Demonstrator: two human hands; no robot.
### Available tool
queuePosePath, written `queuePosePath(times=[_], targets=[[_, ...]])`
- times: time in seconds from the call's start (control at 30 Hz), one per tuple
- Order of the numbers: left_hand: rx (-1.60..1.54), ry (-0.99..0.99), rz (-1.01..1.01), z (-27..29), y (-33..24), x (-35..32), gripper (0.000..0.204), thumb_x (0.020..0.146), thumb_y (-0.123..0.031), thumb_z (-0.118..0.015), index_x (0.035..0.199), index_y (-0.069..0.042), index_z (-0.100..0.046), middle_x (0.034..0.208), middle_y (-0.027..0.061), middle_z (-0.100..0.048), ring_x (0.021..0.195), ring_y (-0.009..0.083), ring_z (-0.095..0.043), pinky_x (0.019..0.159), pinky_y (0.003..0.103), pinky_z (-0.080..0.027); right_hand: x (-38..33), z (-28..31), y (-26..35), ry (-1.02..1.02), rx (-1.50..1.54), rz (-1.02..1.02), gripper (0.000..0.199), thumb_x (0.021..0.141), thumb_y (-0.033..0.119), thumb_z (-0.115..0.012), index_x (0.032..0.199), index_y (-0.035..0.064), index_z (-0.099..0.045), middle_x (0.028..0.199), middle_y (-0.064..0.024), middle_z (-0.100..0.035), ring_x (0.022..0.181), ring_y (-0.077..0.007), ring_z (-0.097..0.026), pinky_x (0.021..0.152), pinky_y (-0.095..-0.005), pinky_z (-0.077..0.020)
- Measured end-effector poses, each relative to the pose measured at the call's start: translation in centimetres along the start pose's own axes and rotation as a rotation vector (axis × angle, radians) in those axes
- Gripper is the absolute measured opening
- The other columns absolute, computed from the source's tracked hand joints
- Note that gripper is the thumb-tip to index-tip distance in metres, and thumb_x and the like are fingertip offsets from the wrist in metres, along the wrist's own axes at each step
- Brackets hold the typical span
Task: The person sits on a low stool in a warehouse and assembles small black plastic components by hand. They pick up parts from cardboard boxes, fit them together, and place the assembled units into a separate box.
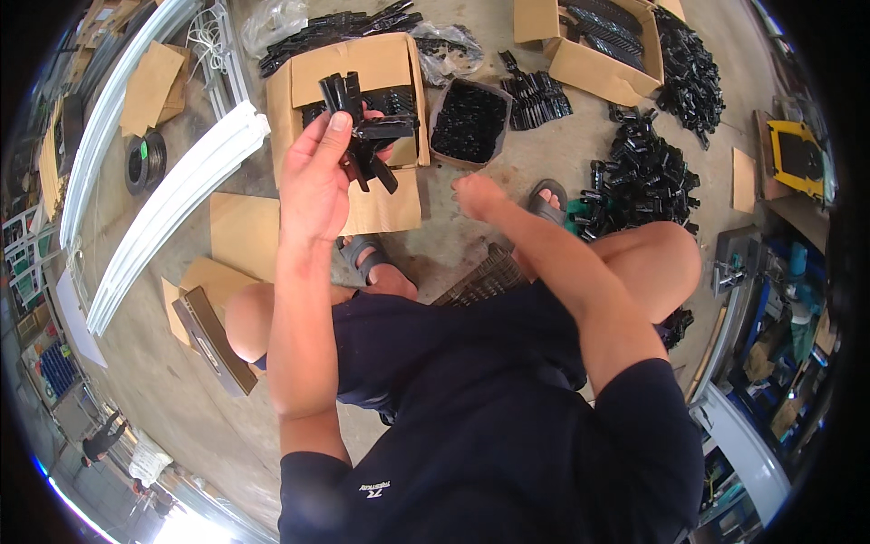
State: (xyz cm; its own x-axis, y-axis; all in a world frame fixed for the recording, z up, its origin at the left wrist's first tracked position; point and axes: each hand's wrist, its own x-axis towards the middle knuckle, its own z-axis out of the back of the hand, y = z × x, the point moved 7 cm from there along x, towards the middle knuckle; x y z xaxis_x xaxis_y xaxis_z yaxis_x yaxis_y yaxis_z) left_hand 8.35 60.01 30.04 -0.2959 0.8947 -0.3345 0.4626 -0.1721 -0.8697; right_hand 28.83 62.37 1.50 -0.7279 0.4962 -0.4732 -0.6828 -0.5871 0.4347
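My left hand (317,172) is raised in front of me and grips a cluster of black plastic bracket pieces (362,136), thumb on top. My right hand (476,193) hangs lower to the right with fingers curled; I cannot see anything in it. Just beyond the hands an open cardboard box (349,68) holds more black parts, and a small open box (468,121) of tiny black pieces stands next to it. I am squatting, knees on either side, sandalled feet on the concrete floor.
A heap of black plastic connectors (639,177) lies at the right, another box of parts (598,41) at the back right. Long white profiles (172,204) lie at the left with cardboard sheets and a black wire coil (143,161). Shelving with tools stands at far right.
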Motion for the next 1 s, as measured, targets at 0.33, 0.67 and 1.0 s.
queuePosePath(times=[0.33, 0.67, 1.0], targets=[[0.036, -0.071, -0.004, -0.6, -0.1, -0.1, 0.028, 0.106, -0.021, -0.062, 0.124, 0.001, -0.067, 0.108, 0.0071, -0.074, 0.095, 0.0108, -0.068, 0.085, 0.027, -0.054, 7.3, -4.2, 1.1, -0.215, -0.303, -0.005, 0.023, 0.09, 0.011, -0.057, 0.106, 0.0022, -0.071, 0.09, -0.014, -0.075, 0.077, -0.0264, -0.076, 0.063, -0.0366, -0.0614], [0.193, -0.045, 0.005, -0.7, 1.2, 0.4, 0.029, 0.106, -0.021, -0.062, 0.123, 0.001, -0.066, 0.108, 0.0068, -0.073, 0.094, 0.0116, -0.067, 0.085, 0.028, -0.055, 7.0, -3.2, 1.8, -0.209, -0.287, 0.004, 0.022, 0.087, 0.015, -0.061, 0.099, 0.0036, -0.076, 0.089, -0.0107, -0.076, 0.076, -0.0253, -0.075, 0.061, -0.0388, -0.0612], [0.154, -0.047, -0.016, -1.4, 1.3, 0.1, 0.026, 0.105, -0.017, -0.063, 0.122, 0.002, -0.067, 0.106, 0.0053, -0.074, 0.092, 0.008, -0.065, 0.084, 0.024, -0.052, 6.1, -4.7, 0.1, -0.244, -0.284, 0.021, 0.02, 0.084, 0.01, -0.061, 0.092, 0.0008, -0.076, 0.088, -0.0134, -0.076, 0.081, -0.0284, -0.076, 0.067, -0.0406, -0.0623]])
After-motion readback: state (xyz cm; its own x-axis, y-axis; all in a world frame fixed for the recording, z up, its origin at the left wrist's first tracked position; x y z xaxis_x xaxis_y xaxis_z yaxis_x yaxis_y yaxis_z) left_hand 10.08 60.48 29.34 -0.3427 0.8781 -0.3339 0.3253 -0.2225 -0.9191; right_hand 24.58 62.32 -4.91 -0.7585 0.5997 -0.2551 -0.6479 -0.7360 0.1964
